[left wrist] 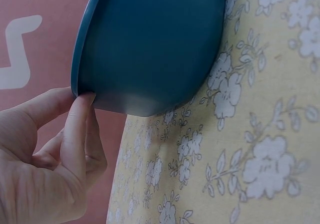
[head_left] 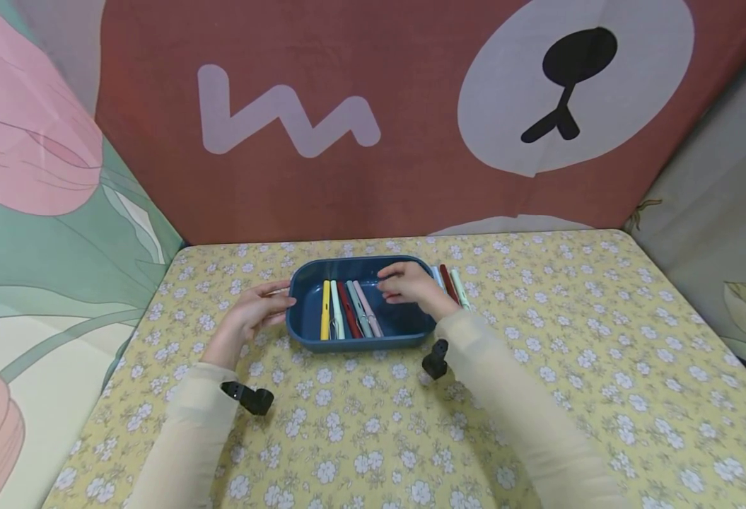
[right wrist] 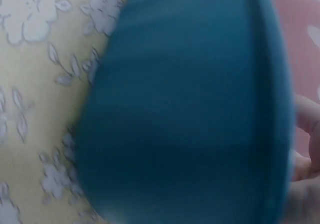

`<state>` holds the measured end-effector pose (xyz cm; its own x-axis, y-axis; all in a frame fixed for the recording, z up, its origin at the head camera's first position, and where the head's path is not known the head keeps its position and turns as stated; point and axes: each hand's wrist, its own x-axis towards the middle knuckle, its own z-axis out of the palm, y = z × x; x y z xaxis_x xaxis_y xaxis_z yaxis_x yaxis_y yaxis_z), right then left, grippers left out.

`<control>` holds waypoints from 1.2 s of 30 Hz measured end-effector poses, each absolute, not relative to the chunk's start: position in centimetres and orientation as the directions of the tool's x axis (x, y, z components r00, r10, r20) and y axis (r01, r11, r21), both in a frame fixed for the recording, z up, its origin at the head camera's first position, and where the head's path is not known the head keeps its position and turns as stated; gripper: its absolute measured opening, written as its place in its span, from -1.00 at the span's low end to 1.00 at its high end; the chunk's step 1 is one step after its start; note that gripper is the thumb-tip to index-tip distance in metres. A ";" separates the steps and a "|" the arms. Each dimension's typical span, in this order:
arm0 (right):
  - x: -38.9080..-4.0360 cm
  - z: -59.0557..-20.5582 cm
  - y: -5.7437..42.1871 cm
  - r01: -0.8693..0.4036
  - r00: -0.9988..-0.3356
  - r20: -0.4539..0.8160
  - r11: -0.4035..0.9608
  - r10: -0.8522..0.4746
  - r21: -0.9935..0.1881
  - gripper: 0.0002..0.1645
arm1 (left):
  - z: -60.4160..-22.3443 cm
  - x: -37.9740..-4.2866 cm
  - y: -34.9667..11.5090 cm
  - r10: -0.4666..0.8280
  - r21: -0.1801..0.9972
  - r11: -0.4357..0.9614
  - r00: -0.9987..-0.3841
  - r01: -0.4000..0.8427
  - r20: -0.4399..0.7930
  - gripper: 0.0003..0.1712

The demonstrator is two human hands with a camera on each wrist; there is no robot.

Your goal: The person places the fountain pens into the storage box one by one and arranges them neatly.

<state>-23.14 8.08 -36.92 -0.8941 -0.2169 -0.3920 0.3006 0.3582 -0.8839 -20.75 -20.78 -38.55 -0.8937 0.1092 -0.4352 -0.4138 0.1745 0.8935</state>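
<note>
Thumb and fingers of the left grip (head_left: 254,307) pinch the tray (head_left: 353,346) at the rim of its left end; in the left wrist view, one fingertip lies against the outer wall just under the edge. Holding it by the end probably steadies it and leaves the inside free for the other side. Over the tray's right part hangs the right grip (head_left: 411,286), fingers loosely bent and apart, with no pen seen between them. Its own wrist view is blurred, and the wall hides most of the fingers there.

Inside, left of those fingers, five pens lie side by side: yellow (head_left: 325,311), pale green (head_left: 337,309), dark red (head_left: 349,309), grey-blue (head_left: 358,309) and pink (head_left: 369,309). They run from far to near, the last few slanting a little, perhaps because that way they pack closely and each stays easy to tell apart.

Just beyond the tray's right end, three more pens lie on the desk (head_left: 360,424): pale blue (head_left: 438,276), red (head_left: 448,283) and light green (head_left: 459,288). Partly hidden by the right wrist, they seem placed there for a short reach.
</note>
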 end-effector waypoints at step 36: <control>-23.5 -37.1 18.5 0.254 -0.943 -0.318 0.408 -0.096 -0.877 -0.43 | -38.3 -20.5 -20.9 0.112 0.893 0.180 -0.893 -0.414 -0.436 -0.29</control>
